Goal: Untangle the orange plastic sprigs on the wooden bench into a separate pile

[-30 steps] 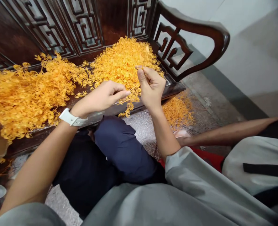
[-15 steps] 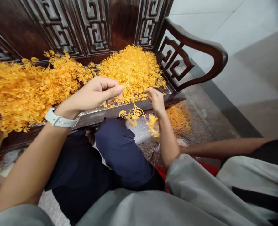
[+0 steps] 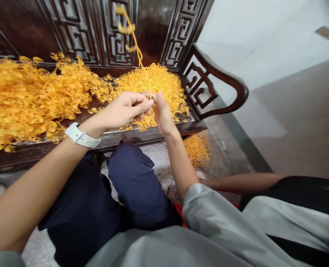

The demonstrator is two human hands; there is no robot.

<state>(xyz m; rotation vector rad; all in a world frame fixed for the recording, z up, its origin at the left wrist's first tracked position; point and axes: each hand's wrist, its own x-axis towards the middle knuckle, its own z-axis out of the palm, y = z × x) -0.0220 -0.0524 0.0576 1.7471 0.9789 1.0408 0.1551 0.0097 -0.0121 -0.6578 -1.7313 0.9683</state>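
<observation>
Orange stem (image 3: 139, 54) was pinched low between left hand's (image 3: 122, 110) thumb and forefinger, over bench's (image 3: 119, 138) front edge. Right hand (image 3: 163, 115) was bent close beside; its grip couldn't be told. Light, steady pinch was judged best against snapping. Orange pile (image 3: 165, 78) was heaped behind, near right end.

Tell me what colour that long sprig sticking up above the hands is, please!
The sprig is yellow-orange; it shows best in the head view.
</observation>
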